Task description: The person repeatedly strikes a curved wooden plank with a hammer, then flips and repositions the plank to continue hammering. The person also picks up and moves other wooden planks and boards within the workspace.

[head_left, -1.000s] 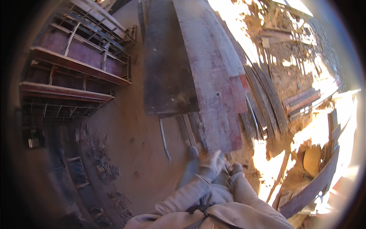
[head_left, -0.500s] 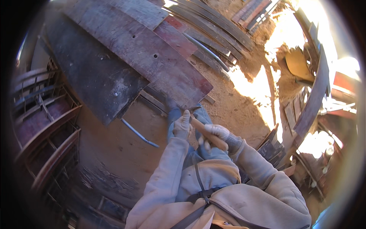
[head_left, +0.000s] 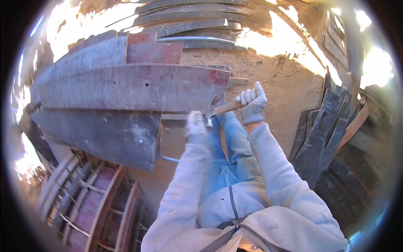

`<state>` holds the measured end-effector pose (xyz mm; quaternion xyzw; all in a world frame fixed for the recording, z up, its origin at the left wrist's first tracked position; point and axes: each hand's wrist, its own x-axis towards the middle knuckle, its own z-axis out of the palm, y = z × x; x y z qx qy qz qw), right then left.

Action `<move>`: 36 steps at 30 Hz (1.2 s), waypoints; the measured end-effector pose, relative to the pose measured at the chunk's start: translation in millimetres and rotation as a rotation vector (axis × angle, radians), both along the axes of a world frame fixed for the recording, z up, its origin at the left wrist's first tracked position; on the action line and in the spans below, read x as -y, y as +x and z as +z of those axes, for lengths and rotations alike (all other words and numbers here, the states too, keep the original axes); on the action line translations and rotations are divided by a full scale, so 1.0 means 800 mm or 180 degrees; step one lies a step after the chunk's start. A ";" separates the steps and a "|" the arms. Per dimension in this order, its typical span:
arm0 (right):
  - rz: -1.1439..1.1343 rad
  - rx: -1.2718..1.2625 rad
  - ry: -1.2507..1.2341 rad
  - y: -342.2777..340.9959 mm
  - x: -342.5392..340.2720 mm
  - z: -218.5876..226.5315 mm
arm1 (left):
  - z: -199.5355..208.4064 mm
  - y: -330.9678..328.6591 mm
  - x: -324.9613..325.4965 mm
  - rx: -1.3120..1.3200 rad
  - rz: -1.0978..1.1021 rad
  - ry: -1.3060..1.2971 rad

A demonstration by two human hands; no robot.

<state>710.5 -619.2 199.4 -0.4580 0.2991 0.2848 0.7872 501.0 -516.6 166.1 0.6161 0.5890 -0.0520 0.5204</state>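
My right hand point(head_left: 254, 103), in a pale knit glove, is wrapped around the wooden handle of a claw hammer point(head_left: 228, 108). The hammer lies nearly level above my legs, its metal head pointing left. Beside the hammer head is my left hand point(head_left: 195, 127), gloved too and smeared by motion, so its fingers cannot be made out. A small gap shows between that hand and the metal. Just beyond both hands lies a long worn purplish panel point(head_left: 130, 87) with small holes. A dark panel point(head_left: 103, 136) with white spots sits on the near side of it.
Curved ribbed frames point(head_left: 98, 201) stand at the lower left. Long dark boards point(head_left: 189, 17) are stacked at the far side, with a metal pipe point(head_left: 197, 40) near them. More dark boards point(head_left: 321, 130) lean at the right. Sandy ground point(head_left: 273, 92) lies between.
The view has turned, so the panels now run crosswise. My right hand has moved up and right, and the hammer's head now shows clearly. My left hand has turned blurry beside it.
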 end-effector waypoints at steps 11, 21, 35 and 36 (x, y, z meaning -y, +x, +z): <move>-0.1501 0.0086 -0.0345 0.063 -0.042 -0.129 | -0.146 -0.007 -0.485 -0.1335 -0.1588 0.3817; -0.1765 0.1177 -0.1755 -0.078 -0.193 -0.056 | -0.244 0.002 -0.515 -0.1738 -0.1218 0.4506; -0.2760 -0.0045 -0.0747 -0.166 0.004 -0.124 | -0.229 0.007 -0.509 -0.1787 -0.1201 0.4420; -0.2877 -0.0117 -0.0825 -0.161 0.023 -0.137 | -0.227 0.007 -0.511 -0.1902 -0.1259 0.4271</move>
